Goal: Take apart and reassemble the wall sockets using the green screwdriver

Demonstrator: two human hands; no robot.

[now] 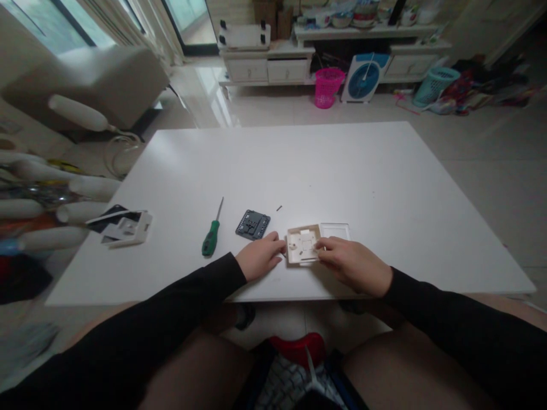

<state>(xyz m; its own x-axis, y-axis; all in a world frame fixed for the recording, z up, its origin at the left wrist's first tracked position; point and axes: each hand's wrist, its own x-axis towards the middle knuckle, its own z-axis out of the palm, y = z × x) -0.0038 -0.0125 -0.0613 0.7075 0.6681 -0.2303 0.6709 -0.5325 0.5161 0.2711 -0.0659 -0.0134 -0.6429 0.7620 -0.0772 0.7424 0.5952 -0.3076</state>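
A shallow white plastic back box (306, 246) lies open side up near the table's front edge, with small fittings inside. My right hand (348, 261) has its fingers closed over the box's right wall. At the left wall is my left hand (264, 254), its fingers pinched together; a tiny thin piece shows at the fingertips, too small to name. Behind the right hand lies a flat white frame (336, 229), partly covered. A dark grey square plate (253, 224) rests just beyond my left hand, and a small dark screw (279, 208) lies to its right.
A green-handled screwdriver (211, 238) lies left of the grey plate. Farther left, white and dark plastic parts (123, 228) sit by the table edge. The white table (299, 159) spans the view; beyond it stand a pink basket (328, 88) and a blue fan (364, 80).
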